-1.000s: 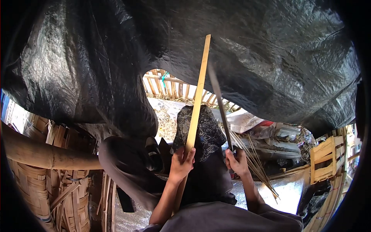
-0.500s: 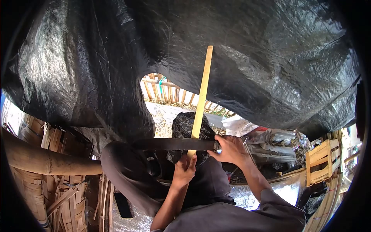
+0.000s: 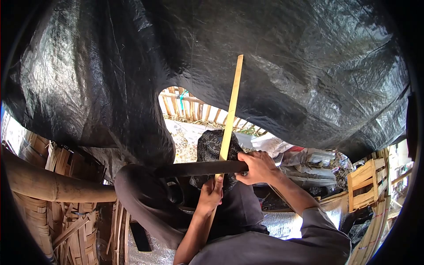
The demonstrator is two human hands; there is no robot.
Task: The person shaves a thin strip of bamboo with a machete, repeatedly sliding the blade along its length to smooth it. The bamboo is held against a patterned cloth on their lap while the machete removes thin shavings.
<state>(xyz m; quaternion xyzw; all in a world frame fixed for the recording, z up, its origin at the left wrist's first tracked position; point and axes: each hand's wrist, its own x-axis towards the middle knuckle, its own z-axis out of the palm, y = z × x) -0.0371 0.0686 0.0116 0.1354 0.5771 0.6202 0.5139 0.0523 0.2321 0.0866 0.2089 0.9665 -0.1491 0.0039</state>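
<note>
My left hand (image 3: 210, 196) is closed around the lower part of a long, pale bamboo strip (image 3: 231, 110), thumb lying along it. The strip points up and away from me, and its lower end passes under my forearm. A dark, long-bladed machete (image 3: 198, 168) lies crosswise over the strip, just above my left thumb. My right hand (image 3: 259, 168) is shut on the machete's right end, and its fingers hide the handle. Beneath strip and blade, a black patterned cloth (image 3: 210, 143) lies over my leg. The blade's left end reaches close to my bent left knee (image 3: 137, 185).
A large black tarp (image 3: 282, 66) hangs ahead. A thick bamboo pole (image 3: 66, 183) runs in from the left, above woven bamboo baskets (image 3: 35, 216). A dark flat phone-like object (image 3: 140, 236) lies at lower left. At right stands a wooden crate (image 3: 364, 185).
My right hand has shifted slightly left and now covers the machete's end. The blade's right end has tilted up a little. My left hand and the strip have barely moved.
</note>
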